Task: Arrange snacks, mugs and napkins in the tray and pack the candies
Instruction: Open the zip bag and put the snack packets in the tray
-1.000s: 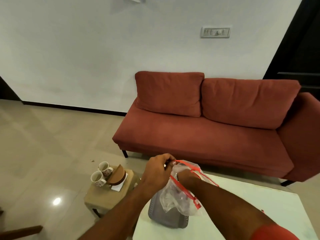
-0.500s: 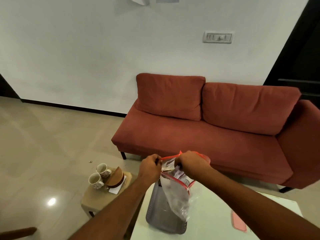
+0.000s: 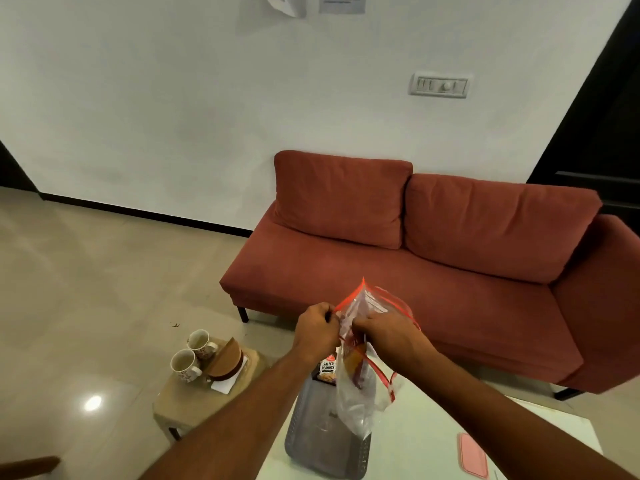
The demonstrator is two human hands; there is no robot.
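A big red sofa (image 3: 415, 271) stands past the white table (image 3: 433, 427). A grey tray (image 3: 311, 438) lies at the table's left edge, a peanut pack (image 3: 327, 368) at its far end. A clear bag (image 3: 360, 382) hangs over it, hiding part. The left hand (image 3: 317, 332) and right hand (image 3: 391, 334) pinch its red top – both closed tight. Two mugs (image 3: 192, 355) sit on a small stool (image 3: 204, 396) – left of the table.

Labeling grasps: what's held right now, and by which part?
Both hands hold a clear zip-top bag at its red-edged mouth: left hand on the left rim, right hand on the right.
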